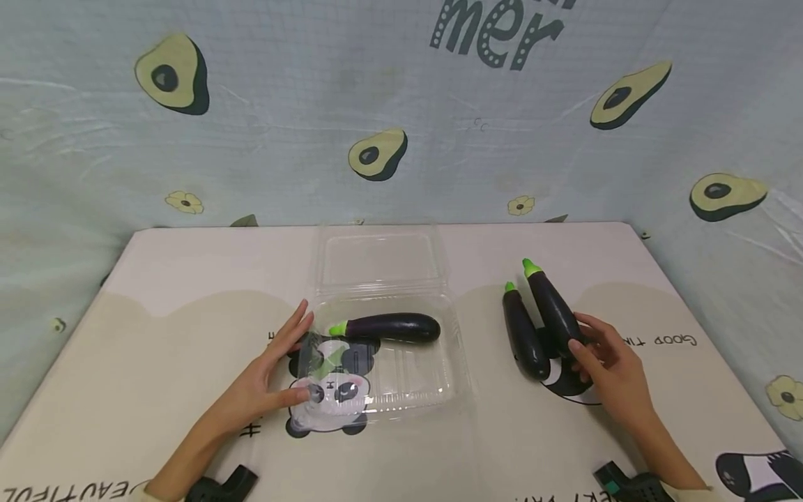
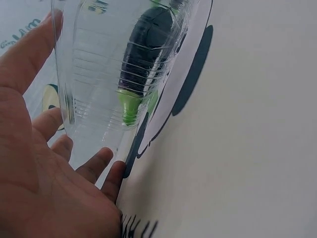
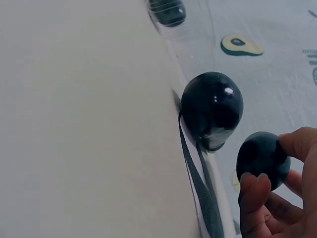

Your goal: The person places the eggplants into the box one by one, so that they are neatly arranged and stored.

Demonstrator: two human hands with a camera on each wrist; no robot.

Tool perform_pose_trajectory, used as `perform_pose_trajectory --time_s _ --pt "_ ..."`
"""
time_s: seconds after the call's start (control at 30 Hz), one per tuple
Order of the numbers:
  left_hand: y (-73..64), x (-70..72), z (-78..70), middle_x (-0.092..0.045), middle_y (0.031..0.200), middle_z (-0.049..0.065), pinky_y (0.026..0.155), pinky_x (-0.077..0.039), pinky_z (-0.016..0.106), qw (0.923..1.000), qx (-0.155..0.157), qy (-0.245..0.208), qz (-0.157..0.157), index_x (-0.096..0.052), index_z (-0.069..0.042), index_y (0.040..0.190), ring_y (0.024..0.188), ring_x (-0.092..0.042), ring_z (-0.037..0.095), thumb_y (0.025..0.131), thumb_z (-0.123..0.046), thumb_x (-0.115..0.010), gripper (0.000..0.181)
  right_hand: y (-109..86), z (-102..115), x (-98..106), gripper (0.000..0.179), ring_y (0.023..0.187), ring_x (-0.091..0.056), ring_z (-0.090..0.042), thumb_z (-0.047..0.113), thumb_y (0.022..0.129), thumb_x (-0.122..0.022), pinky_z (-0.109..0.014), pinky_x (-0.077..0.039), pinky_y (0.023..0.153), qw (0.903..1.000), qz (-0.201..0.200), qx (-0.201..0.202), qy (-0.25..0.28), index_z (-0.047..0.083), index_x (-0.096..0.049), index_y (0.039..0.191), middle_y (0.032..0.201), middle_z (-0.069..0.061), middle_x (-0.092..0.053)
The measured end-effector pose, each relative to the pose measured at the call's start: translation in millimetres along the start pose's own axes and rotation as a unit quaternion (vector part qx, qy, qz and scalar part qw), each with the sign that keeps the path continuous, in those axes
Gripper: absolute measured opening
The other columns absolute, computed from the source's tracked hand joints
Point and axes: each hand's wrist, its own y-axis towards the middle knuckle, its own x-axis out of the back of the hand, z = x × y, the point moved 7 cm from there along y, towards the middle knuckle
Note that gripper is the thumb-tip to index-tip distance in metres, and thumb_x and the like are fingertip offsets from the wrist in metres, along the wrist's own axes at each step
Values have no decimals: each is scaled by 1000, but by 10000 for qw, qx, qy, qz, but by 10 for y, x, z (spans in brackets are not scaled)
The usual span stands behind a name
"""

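Observation:
A clear plastic clamshell container point(image 1: 454, 376) stands with its lid point(image 1: 379, 258) folded back. One eggplant point(image 1: 401, 327) lies sideways inside, its green stem end to the left. My left hand point(image 1: 266, 383) rests against the container's left side, fingers spread and thumb near the front left corner. On the right, my right hand point(image 1: 611, 366) pinches the lower end of a second eggplant point(image 1: 553, 307), its green stem pointing away. The right wrist view shows this held eggplant point(image 3: 260, 158) off the table. Just left of it, a third eggplant point(image 1: 522, 335) lies on the table.
The table cover point(image 1: 188, 348) has printed pandas and lettering, partly under the container. A pale sheet point(image 1: 282, 139) with printed avocados hangs behind the table. Dark wrist devices point(image 1: 222, 484) show at the near edge.

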Motion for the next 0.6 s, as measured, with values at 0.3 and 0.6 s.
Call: perform_pose_trajectory --time_s 0.3,0.6 --pt "-9 9 14 -1 161 2 105 -23 15 9999 102 -30 -2 -22 -10 153 144 -9 13 75 -3 -76 95 95 222 46 54 67 -56 -11 -7 89 -61 -18 -48 55 9990 26 411 178 6 -47 139 114 10 -57" --pt "-10 0 18 -2 161 1 105 -23 14 9998 158 -61 -52 -22 -10 153 144 -9 13 75 -5 -75 94 224 564 -19 58 70 -55 -10 -15 85 -60 -21 -45 52 9923 352 1083 495 1 -46 139 119 3 -56"
